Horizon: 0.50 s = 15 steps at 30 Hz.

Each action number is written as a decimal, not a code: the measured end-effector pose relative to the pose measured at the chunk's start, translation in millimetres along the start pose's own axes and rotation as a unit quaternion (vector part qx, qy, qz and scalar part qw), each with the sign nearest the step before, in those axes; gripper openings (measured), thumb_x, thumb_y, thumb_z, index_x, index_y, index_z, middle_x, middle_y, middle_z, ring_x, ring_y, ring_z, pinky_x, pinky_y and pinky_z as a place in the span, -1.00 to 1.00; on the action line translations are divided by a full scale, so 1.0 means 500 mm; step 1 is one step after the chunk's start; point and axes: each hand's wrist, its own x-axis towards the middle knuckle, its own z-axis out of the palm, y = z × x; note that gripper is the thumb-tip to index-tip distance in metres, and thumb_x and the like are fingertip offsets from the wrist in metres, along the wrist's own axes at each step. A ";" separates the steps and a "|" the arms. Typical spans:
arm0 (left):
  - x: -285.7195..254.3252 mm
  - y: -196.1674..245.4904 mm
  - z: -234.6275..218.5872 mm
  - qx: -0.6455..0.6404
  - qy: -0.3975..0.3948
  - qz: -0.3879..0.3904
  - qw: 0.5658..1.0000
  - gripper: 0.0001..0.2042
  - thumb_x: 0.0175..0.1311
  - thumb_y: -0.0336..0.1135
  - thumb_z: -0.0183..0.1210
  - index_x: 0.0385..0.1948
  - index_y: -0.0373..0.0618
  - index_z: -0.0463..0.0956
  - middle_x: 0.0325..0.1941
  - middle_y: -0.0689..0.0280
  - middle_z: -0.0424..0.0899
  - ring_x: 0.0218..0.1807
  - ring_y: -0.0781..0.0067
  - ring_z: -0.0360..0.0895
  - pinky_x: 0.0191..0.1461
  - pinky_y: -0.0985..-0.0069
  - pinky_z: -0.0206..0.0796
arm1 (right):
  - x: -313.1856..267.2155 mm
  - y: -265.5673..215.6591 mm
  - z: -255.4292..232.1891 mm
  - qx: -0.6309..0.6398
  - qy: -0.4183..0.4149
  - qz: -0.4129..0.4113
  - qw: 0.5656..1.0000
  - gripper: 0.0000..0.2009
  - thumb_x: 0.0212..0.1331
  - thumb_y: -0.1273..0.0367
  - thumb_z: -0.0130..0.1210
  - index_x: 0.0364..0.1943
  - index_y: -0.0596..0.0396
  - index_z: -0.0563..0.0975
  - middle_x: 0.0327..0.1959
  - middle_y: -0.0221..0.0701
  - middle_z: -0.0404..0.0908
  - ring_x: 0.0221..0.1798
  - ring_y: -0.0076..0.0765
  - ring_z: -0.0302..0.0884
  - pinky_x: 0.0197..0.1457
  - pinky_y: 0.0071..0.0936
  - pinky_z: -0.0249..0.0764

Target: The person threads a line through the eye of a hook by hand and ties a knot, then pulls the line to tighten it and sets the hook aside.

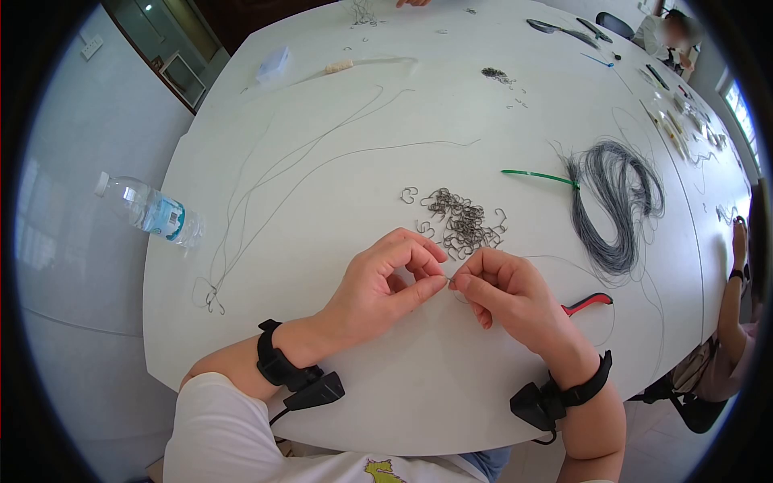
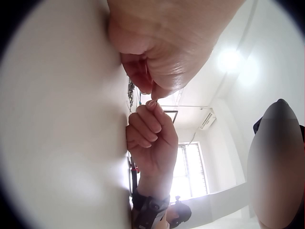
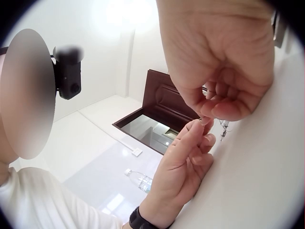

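Note:
In the head view the left hand and right hand meet fingertip to fingertip just in front of a pile of bent metal hooks. Between left thumb and forefinger is pinched a tiny dark piece, mostly hidden. The right thumb and forefinger pinch at the same spot, where a thin wire seems to run off to the right. In the left wrist view the right hand touches the left hand's tips; the right wrist view shows the left hand below the right hand.
A grey wire bundle with a green tie lies at the right, near a red-handled tool. Long wires with hooks lie at the left beside a water bottle. Other people sit along the table's right side.

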 end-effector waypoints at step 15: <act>-0.001 -0.003 0.001 -0.010 0.004 0.006 1.000 -0.96 0.31 -0.54 0.15 -0.34 -0.17 0.49 -0.02 0.31 0.51 -0.39 0.78 0.45 -0.44 0.77 0.32 | 0.000 0.001 -0.001 0.018 0.000 0.000 1.000 -0.82 0.34 0.32 0.06 -0.28 0.18 0.50 -0.56 -0.55 0.46 -0.51 -0.70 0.37 -0.42 -0.66 0.33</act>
